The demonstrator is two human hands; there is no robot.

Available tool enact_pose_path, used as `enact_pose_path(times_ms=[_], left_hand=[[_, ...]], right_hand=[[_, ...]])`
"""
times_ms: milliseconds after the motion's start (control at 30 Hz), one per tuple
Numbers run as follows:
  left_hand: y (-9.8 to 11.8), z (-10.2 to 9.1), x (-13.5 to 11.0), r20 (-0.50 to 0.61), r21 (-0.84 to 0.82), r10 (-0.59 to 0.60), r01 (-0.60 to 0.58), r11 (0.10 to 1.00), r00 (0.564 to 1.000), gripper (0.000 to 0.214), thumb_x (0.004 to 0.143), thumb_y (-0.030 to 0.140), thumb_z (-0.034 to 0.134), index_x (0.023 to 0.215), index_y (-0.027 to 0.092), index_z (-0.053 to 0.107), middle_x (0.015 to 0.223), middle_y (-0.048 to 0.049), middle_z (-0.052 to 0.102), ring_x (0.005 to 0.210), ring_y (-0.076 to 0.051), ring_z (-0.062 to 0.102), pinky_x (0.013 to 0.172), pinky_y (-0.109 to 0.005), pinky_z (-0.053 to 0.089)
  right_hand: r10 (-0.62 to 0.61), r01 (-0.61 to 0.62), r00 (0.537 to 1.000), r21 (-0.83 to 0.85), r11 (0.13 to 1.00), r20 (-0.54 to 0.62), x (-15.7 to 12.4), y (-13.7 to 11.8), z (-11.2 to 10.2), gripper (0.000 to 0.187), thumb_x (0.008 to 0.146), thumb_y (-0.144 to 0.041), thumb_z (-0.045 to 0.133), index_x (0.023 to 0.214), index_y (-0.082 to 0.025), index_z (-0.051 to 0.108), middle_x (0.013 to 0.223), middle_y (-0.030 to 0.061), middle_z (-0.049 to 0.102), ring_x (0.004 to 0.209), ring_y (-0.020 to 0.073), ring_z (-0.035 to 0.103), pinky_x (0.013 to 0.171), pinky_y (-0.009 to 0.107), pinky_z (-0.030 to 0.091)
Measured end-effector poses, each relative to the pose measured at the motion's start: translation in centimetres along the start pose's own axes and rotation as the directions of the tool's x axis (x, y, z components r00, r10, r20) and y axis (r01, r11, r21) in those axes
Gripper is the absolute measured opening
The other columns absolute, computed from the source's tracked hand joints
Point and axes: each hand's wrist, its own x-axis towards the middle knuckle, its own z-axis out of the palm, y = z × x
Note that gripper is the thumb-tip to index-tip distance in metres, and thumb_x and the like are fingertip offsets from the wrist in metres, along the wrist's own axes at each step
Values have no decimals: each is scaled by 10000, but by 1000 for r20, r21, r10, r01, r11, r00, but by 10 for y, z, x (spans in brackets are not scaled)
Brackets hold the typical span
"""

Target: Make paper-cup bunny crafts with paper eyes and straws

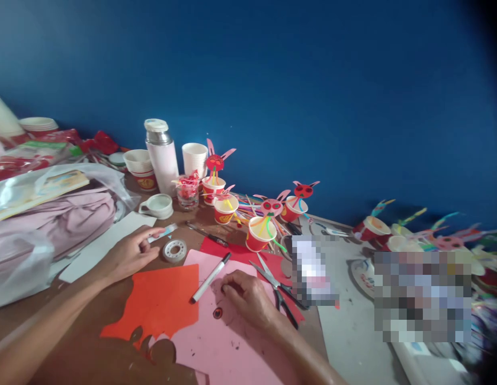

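Observation:
My left hand point(138, 254) is above the table's left side, thumb and finger closed on a small clear, bluish strip point(168, 231) whose kind I cannot make out. Just right of it lies a tape roll point(175, 249). Over the pink paper point(232, 347), my right hand point(246, 297) has its fingers curled together; anything in them is hidden. A small red-and-black paper eye point(217, 313) rests beside that hand on the sheet. The marker point(211, 278) lies left of the right hand, and open scissors point(278, 286) lie to its right. Orange paper point(164, 299) with cut edges overlaps the pink sheet.
Red paper cups with rabbit-like paper heads point(262, 232) stand behind the hands. A white flask point(162, 160), stacked cups point(194, 160) and a mug point(157, 206) are at back left. Plastic bags point(24, 267) crowd the left. A blurred-out phone-like object point(315, 270) lies right.

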Motion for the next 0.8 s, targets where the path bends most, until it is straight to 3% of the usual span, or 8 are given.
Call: enact_pose_path(times_ms=[67, 200, 333, 500, 600, 700, 767, 800], left_hand=[[-1, 2, 4, 10, 54, 73, -74, 996, 997, 499, 749, 407, 503, 1181, 169, 580, 732, 12, 616, 622, -167, 571, 638, -255, 442], [-1, 5, 14, -50, 179, 78, -68, 982, 996, 435, 778, 426, 515, 1142, 205, 601, 1122, -59, 601, 843, -224, 618, 749, -284, 433], [11, 0, 16, -18, 319, 123, -110, 941, 992, 404, 862, 374, 418, 1178, 175, 571, 1167, -80, 569, 952, -257, 605, 771, -290, 413], [25, -5, 13, -5, 313, 123, -115, 943, 992, 390, 896, 367, 360, 1082, 145, 620, 1143, -71, 579, 883, -247, 615, 724, -300, 400], [27, -7, 13, -37, 268, 116, -102, 958, 993, 365, 889, 375, 385, 1021, 152, 642, 1080, -53, 618, 887, -244, 611, 743, -304, 405], [33, -11, 8, -128, 205, 108, -80, 975, 986, 378, 859, 406, 457, 1090, 140, 596, 1014, -64, 649, 853, -240, 614, 764, -319, 428], [45, -11, 0, -130, 25, 106, -103, 994, 986, 393, 840, 431, 499, 1107, 147, 557, 939, -52, 668, 756, -203, 628, 719, -295, 468], [53, -9, -6, -71, -236, 107, -121, 964, 992, 373, 832, 428, 525, 1083, 152, 546, 914, -52, 672, 738, -193, 637, 696, -284, 487]], right_hand=[[-17, 17, 1000, -55, 998, -1, -1, 0, 0, 204, 832, -152, 477, 879, -222, 663, 849, -13, 675, 781, 129, 604, 676, 206, 404], [-77, 73, 997, -214, 974, -11, -4, -2, 0, 197, 852, -157, 460, 812, -222, 642, 785, -10, 650, 717, 126, 582, 635, 222, 363], [-174, 153, 985, -410, 899, -13, -3, -3, 2, 205, 867, -196, 454, 731, -223, 605, 722, 8, 614, 641, 136, 534, 569, 256, 303], [-342, 281, 940, -528, 801, -18, 0, 6, 1, 177, 894, -301, 484, 789, -236, 612, 746, 31, 609, 725, 169, 530, 632, 281, 316], [-352, 272, 935, -546, 792, -45, 1, 10, -1, 210, 912, -338, 478, 828, -229, 636, 797, 53, 619, 776, 191, 543, 697, 303, 343], [-296, 224, 950, -434, 873, -105, 0, 8, -5, 201, 911, -301, 482, 891, -220, 665, 856, 64, 632, 810, 193, 562, 721, 301, 376], [-213, 167, 966, -269, 948, -149, -1, 3, -9, 188, 901, -293, 502, 899, -222, 676, 863, 54, 642, 800, 181, 571, 711, 286, 398], [-161, 134, 973, -163, 977, -166, -1, 0, -11, 186, 896, -308, 513, 894, -221, 678, 856, 47, 648, 783, 175, 575, 701, 280, 408]])
